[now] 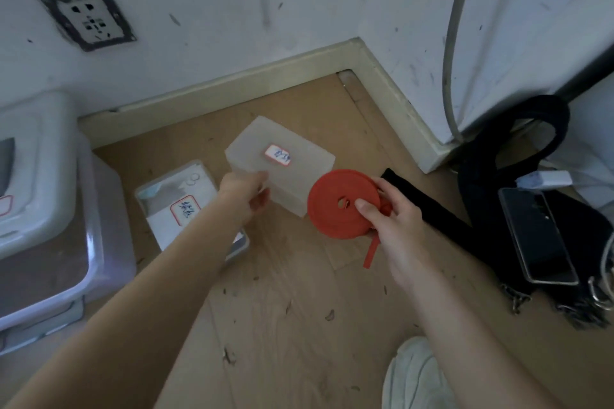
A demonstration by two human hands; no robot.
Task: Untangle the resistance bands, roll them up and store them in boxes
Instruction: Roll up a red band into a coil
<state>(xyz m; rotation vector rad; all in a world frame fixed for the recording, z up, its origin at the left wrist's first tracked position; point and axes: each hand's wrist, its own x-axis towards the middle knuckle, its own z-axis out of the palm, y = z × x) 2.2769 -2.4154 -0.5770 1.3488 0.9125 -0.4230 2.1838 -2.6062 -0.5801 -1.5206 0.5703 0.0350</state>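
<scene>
The red band (335,206) is already rolled into a flat coil and is held in the right hand (392,219) — thumb pressed on the coil's face near the centre hole, the other fingers (385,189) curled round its right edge. A loose tail hangs down from the coil below the hand; it is not tucked in.

The frosted box (282,166), with a red-edged label on its upper face, is gripped at its near-left corner by the left hand (246,192), fingers wrapped under and thumb on top. The box looks raised or tipped off the floor (299,292), though that cannot be confirmed.

Key relation: the coil sits just right of the box, overlapping its near-right corner, disc face toward the camera. The box's long axis runs from near-left to far-right. Whether the box is open or lidded cannot be told — no opening is seen on the visible faces.

Judged step: storing. The box likely has to be opened or turned so that its mouth faces the coil; the right hand is nearer. Risk: the loose tail may unwind the coil or catch on the rim.

A second labelled box (186,199) lies on the floor left of the frosted box, partly hidden by the left forearm.
</scene>
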